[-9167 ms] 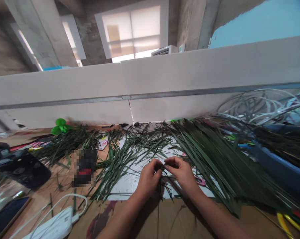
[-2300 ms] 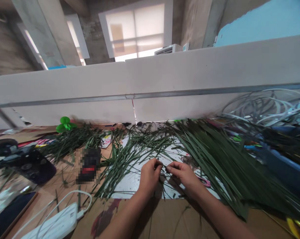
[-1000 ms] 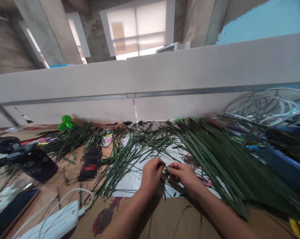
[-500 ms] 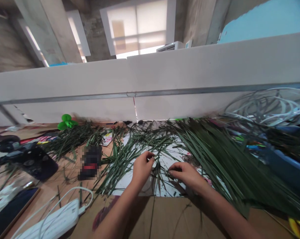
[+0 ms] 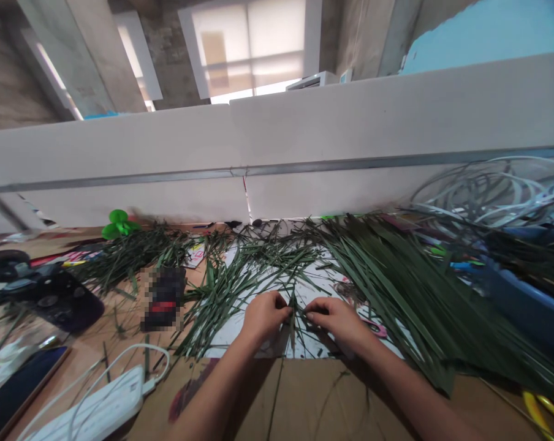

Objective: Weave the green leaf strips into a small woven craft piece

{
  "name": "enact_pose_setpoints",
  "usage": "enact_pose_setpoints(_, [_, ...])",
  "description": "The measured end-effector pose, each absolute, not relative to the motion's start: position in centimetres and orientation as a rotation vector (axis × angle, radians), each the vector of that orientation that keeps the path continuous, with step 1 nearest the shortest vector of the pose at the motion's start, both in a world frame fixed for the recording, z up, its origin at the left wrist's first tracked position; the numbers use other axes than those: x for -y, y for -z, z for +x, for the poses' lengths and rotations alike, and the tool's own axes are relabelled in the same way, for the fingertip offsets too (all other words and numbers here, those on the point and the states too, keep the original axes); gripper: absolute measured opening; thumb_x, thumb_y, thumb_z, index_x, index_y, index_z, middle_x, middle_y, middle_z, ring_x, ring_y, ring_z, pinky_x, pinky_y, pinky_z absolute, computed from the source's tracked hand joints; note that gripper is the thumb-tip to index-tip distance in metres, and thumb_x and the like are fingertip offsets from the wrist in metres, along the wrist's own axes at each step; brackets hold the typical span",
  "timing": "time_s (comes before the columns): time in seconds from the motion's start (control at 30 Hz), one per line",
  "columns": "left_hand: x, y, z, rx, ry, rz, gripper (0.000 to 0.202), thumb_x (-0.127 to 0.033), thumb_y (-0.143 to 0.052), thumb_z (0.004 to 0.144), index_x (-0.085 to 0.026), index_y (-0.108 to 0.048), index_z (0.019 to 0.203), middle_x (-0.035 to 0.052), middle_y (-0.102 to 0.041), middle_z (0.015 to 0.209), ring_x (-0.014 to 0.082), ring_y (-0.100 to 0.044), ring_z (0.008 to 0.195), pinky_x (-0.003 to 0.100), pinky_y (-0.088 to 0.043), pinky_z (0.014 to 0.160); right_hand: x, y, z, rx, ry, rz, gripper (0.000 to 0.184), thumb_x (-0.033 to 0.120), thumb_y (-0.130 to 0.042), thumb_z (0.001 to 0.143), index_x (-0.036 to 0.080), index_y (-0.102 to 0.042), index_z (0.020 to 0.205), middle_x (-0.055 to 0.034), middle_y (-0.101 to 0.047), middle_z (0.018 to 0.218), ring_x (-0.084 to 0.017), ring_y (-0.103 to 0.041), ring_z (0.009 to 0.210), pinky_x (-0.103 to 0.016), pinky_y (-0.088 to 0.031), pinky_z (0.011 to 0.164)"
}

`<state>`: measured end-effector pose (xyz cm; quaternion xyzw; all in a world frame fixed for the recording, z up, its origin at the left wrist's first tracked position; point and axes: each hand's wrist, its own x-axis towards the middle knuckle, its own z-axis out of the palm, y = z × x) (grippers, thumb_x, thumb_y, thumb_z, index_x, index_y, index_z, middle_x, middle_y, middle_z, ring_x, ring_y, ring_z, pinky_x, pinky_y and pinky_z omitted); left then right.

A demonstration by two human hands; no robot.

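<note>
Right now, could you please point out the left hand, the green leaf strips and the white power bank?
Left hand [image 5: 264, 316]: head view, back of the hand.
Green leaf strips [image 5: 396, 288]: head view, middle of the pile.
White power bank [image 5: 103, 407]: head view, its top face.

Left hand: pinching upright green leaf strips.
Right hand: pinching the same strips from the opposite side.
Under both hands: white sheet.
Right of right hand: long dark-green leaf strips, piled.
Below both hands: cardboard.
</note>
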<state>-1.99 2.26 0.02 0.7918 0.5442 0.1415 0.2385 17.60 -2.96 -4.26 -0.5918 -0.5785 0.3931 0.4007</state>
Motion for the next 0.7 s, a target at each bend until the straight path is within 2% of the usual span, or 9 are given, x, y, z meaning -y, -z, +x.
enact_pose_setpoints(0.2, [-2.2, 0.3, -1.9, -1.504, -0.41, 2.18, 0.014, -0.021, -0.06, 0.075, -0.023, -0.074, 0.081, 0.0033, -0.076, 0.084, 0.0203, -0.067, 0.08, 0.026, -0.035, 0.063, 3.2, 3.9, 17.3, 1.496, -0.95, -1.501, 0.02, 0.027, -0.062, 0.069, 0.02, -0.078, 0.077, -0.0045, -0.074, 0.072, -0.021, -0.063, 0.07, -0.029, -0.043, 0.064])
enact_pose_setpoints(0.47, [-2.0, -0.7, -1.8, -1.458, -0.602, 2.177, 0.015, -0.017, -0.058, 0.079, -0.022, -0.072, 0.082, 0.003, -0.076, 0.087, 0.0193, -0.067, 0.082, 0.026, -0.038, 0.068, 3.1, 2.7, 17.4, 1.343, -0.924, -1.467, 0.023, 0.036, -0.065, 0.069, 0.02, -0.077, 0.081, -0.0055, -0.073, 0.077, -0.021, -0.061, 0.072, -0.03, -0.043, 0.065])
enact_pose_setpoints(0.7, [-2.3, -0.8, -1.9, -1.447, -0.69, 2.119, 0.013, -0.017, -0.058, 0.08, -0.021, -0.07, 0.08, 0.0013, -0.075, 0.082, 0.0178, -0.065, 0.077, 0.026, -0.037, 0.066, 3.3, 1.7, 17.1, 1.242, -1.085, -1.402, 0.031, 0.049, -0.071, 0.067, 0.018, -0.068, 0.067, 0.0006, -0.058, 0.059, -0.012, -0.045, 0.054, -0.025, -0.033, 0.05])
